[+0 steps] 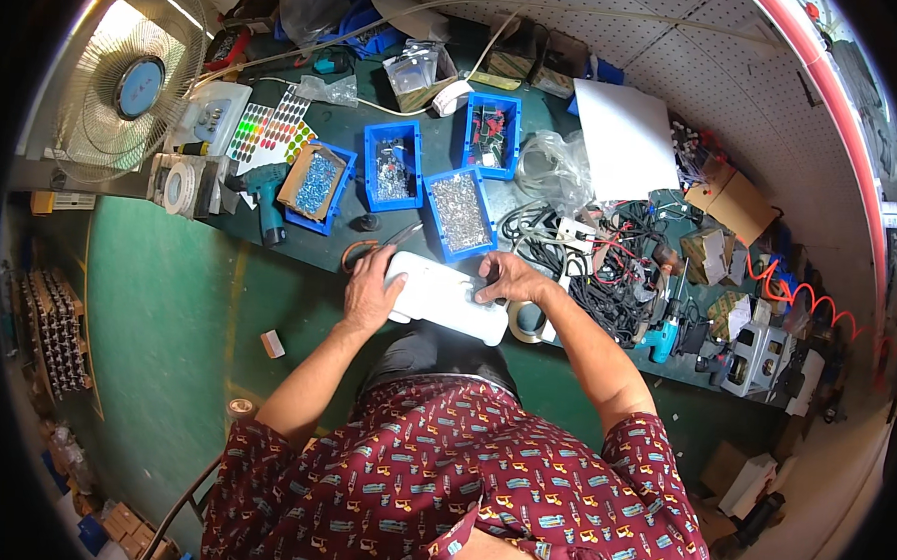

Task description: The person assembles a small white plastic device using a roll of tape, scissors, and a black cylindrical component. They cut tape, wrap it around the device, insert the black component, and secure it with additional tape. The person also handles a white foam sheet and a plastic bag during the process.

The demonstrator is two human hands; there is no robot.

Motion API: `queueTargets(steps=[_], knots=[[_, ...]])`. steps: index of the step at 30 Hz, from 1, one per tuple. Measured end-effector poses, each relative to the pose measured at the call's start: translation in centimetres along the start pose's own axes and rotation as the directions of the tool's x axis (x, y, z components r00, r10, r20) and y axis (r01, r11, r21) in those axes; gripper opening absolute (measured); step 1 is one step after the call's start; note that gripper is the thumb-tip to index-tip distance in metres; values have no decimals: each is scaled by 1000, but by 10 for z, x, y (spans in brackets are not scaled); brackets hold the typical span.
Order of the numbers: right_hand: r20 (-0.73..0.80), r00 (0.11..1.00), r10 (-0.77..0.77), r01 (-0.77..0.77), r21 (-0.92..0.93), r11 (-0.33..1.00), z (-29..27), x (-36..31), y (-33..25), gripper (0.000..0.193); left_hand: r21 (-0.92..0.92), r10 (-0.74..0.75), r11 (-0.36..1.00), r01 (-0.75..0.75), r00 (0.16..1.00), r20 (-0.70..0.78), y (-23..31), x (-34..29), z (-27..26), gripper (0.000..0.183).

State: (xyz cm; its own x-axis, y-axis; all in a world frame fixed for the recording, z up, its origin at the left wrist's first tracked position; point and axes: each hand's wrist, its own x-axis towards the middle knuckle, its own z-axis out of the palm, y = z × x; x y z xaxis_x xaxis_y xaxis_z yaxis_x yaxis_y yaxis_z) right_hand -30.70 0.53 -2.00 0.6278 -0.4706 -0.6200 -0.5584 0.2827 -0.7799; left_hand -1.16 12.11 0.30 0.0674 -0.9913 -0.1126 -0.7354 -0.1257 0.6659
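A long white casing [440, 298] with rounded corners lies across my lap at the bench's front edge. My left hand [370, 295] holds its left end, with the thumb on top and the fingers along the far side. Over the casing's right part, my right hand [509, 281] is closed in a pinch, fingertips close to the white surface. Whatever those fingertips hold, if anything, is too small to make out. Just beyond the casing stands a blue bin of small silvery metal parts [459, 212]. Scissors [360, 253] with orange handles lie by my left fingertips.
More blue bins [392, 165] of small parts stand behind. A teal cordless drill [268, 200] lies to the left, beside a desk fan [139, 86]. On the right are tangled black cables [608, 297], a tape roll [529, 320] and another teal drill [662, 337].
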Motion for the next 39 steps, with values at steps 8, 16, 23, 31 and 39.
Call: queueTargets(steps=[8,16,23,31,39], knots=[[-79,995,-55,59,49,997,-16,-21,18,46,-5,18,1000,-18,999,50,6,0,12,61],[-166,982,-84,130,284,950,-24,-47,-14,44,40,99,994,-100,995,28,16,3,8,61],[75,974,-215,189,255,948,-25,-84,-61,44,-113,471,878,-465,796,380,132,23,-37,30],[298,954,-18,-26,141,990,-2,-131,-103,50,-255,578,815,-521,687,440,147,15,-47,22],[374,928,-4,-38,104,994,-12,-135,-69,39,-272,506,858,-435,628,592,93,1,-62,20]])
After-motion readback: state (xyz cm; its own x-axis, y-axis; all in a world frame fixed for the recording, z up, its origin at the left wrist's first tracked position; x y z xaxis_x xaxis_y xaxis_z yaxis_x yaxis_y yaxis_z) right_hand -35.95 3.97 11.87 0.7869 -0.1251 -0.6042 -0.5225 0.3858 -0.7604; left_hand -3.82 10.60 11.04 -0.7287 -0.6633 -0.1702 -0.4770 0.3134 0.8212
